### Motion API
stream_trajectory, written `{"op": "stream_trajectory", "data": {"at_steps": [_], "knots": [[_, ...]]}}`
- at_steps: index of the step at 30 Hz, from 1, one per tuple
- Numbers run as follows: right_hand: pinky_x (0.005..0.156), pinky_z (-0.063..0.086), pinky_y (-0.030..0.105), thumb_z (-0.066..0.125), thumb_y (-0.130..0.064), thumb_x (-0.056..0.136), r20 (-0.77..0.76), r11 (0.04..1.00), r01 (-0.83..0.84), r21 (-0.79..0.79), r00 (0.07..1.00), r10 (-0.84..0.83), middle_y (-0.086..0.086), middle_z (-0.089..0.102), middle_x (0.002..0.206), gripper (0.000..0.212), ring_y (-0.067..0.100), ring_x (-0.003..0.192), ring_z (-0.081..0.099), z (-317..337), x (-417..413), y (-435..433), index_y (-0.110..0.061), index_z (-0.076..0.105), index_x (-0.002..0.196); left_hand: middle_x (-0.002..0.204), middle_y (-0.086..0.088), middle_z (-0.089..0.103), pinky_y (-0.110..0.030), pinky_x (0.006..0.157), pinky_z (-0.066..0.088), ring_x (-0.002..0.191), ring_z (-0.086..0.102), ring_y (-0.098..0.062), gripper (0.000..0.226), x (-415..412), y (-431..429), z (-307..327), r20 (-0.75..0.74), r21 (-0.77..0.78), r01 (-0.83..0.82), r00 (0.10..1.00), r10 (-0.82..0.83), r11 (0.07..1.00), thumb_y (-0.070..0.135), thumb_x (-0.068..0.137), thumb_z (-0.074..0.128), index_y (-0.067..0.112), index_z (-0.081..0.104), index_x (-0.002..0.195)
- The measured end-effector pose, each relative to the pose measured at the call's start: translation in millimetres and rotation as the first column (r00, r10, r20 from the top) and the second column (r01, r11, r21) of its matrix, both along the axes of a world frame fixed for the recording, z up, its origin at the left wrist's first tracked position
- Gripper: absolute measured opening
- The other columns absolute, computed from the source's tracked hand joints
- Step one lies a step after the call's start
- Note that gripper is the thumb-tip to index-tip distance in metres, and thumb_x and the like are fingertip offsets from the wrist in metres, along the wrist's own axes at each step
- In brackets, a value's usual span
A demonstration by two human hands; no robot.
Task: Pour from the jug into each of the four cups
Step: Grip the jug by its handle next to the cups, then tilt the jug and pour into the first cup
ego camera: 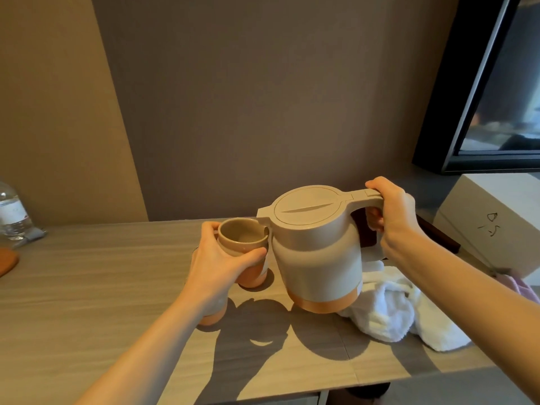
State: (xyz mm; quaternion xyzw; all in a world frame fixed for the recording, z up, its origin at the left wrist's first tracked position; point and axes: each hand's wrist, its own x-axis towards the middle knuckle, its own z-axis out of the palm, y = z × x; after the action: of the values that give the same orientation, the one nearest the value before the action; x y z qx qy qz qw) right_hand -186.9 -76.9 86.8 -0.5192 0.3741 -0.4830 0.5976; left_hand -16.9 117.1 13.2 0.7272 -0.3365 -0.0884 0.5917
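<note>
1. The left hand (217,260) is wrapped tight around a cup (242,239). The thumb is at the front and the fingers are at the back. The cup is up off the table (102,276).
2. The cup is open at the top. You cannot tell if there is any drink in it.
3. The right hand (393,213) is closed around the handle of the jug (317,252). The thumb lies on top of the handle.
4. The jug is in the air and tips a little toward the cup. Its spout touches the cup's rim or sits just beside it. Its lid is shut.
5. Two more cups peek out, one (254,277) behind the left hand and one (211,315) under the left wrist.
6. A white towel (388,311) lies on the table under the jug, to the right.
7. The left part of the table has lots of bare room. A bottle (13,213) stands at the far left edge.
8. A white box (496,223) sits at the right, near the right arm.
</note>
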Motion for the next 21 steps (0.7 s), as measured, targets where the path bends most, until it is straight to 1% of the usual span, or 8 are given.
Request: {"op": "stream_trajectory", "data": {"at_steps": [3, 5, 9, 10, 12, 14, 17, 21], "knots": [[0.051, 0.037, 0.02, 0.063, -0.032, 0.079, -0.015, 0.998, -0.05, -0.029, 0.999, 0.049, 0.003, 0.056, 0.07, 0.023, 0.009, 0.058, 0.047, 0.7, 3.1, 5.9, -0.009, 0.06, 0.082, 0.099, 0.024, 0.048, -0.011, 0.059, 0.04, 0.091, 0.052, -0.006, 0.081, 0.8, 6.8, 0.7, 0.05, 0.045, -0.019, 0.999, 0.016, 0.999, 0.037, 0.061, 0.09, 0.031, 0.036, 0.121], [0.051, 0.036, 0.02, 0.062, -0.029, 0.08, -0.029, 0.997, -0.067, -0.049, 0.997, 0.066, 0.002, 0.054, 0.067, 0.02, 0.009, 0.055, 0.044, 0.0, 4.7, 8.7, -0.012, 0.057, 0.071, 0.097, 0.026, 0.047, -0.01, 0.059, 0.039, 0.088, 0.051, -0.002, 0.082, 1.8, 11.2, 0.5, 0.09, 0.072, -0.031, 0.996, 0.025, 0.997, 0.04, 0.058, 0.091, 0.032, 0.036, 0.118], [0.048, 0.036, 0.019, 0.063, -0.034, 0.077, -0.064, 0.996, -0.082, -0.037, 0.995, 0.08, 0.002, 0.055, 0.071, 0.033, 0.009, 0.055, 0.044, -4.9, 8.1, 13.4, -0.008, 0.056, 0.096, 0.097, 0.028, 0.045, -0.009, 0.064, 0.038, 0.096, 0.048, -0.003, 0.085, 4.5, 16.1, -2.9, 0.145, 0.099, -0.055, 0.989, 0.041, 0.994, 0.043, 0.055, 0.092, 0.036, 0.034, 0.118], [0.05, 0.036, 0.02, 0.063, -0.034, 0.078, -0.079, 0.996, -0.083, -0.039, 0.994, 0.08, 0.002, 0.055, 0.072, 0.032, 0.009, 0.057, 0.044, -6.5, 8.3, 14.2, -0.008, 0.057, 0.095, 0.097, 0.029, 0.045, -0.009, 0.064, 0.037, 0.097, 0.047, -0.003, 0.085, 5.0, 17.0, -4.5, 0.153, 0.104, -0.061, 0.987, 0.044, 0.993, 0.044, 0.055, 0.092, 0.037, 0.034, 0.117], [0.051, 0.035, 0.021, 0.062, -0.031, 0.08, -0.092, 0.994, -0.094, -0.047, 0.992, 0.09, 0.002, 0.054, 0.067, 0.022, 0.01, 0.056, 0.043, -9.8, 7.9, 15.8, -0.01, 0.058, 0.077, 0.101, 0.025, 0.049, -0.011, 0.066, 0.038, 0.102, 0.048, -0.006, 0.086, 6.3, 18.7, -8.3, 0.166, 0.116, -0.073, 0.985, 0.053, 0.991, 0.047, 0.053, 0.092, 0.037, 0.037, 0.118], [0.052, 0.035, 0.022, 0.062, -0.03, 0.081, -0.105, 0.992, -0.104, -0.065, 0.99, 0.097, 0.001, 0.055, 0.065, 0.022, 0.011, 0.057, 0.045, -12.7, 6.9, 18.1, -0.013, 0.057, 0.067, 0.112, 0.018, 0.053, -0.017, 0.071, 0.041, 0.109, 0.049, -0.01, 0.089, 7.6, 19.8, -13.7, 0.185, 0.141, -0.083, 0.981, 0.056, 0.986, 0.051, 0.051, 0.091, 0.036, 0.039, 0.121], [0.055, 0.036, 0.024, 0.062, -0.03, 0.082, -0.127, 0.991, -0.109, -0.08, 0.987, 0.098, 0.002, 0.057, 0.065, 0.024, 0.011, 0.061, 0.049, -17.8, 5.4, 20.1, -0.014, 0.059, 0.064, 0.12, 0.013, 0.055, -0.023, 0.077, 0.044, 0.113, 0.051, -0.012, 0.09, 9.6, 22.0, -22.0, 0.2, 0.167, -0.087, 0.978, 0.053, 0.982, 0.054, 0.049, 0.09, 0.036, 0.042, 0.123], [0.057, 0.038, 0.024, 0.063, -0.03, 0.081, -0.153, 0.991, -0.108, -0.078, 0.984, 0.096, 0.003, 0.059, 0.068, 0.023, 0.013, 0.066, 0.052, -26.6, 1.5, 20.6, -0.013, 0.06, 0.066, 0.115, 0.017, 0.054, -0.023, 0.077, 0.044, 0.109, 0.05, -0.01, 0.085, 6.6, 26.1, -29.9, 0.225, 0.198, -0.092, 0.973, 0.046, 0.976, 0.054, 0.049, 0.09, 0.041, 0.04, 0.117]]}}
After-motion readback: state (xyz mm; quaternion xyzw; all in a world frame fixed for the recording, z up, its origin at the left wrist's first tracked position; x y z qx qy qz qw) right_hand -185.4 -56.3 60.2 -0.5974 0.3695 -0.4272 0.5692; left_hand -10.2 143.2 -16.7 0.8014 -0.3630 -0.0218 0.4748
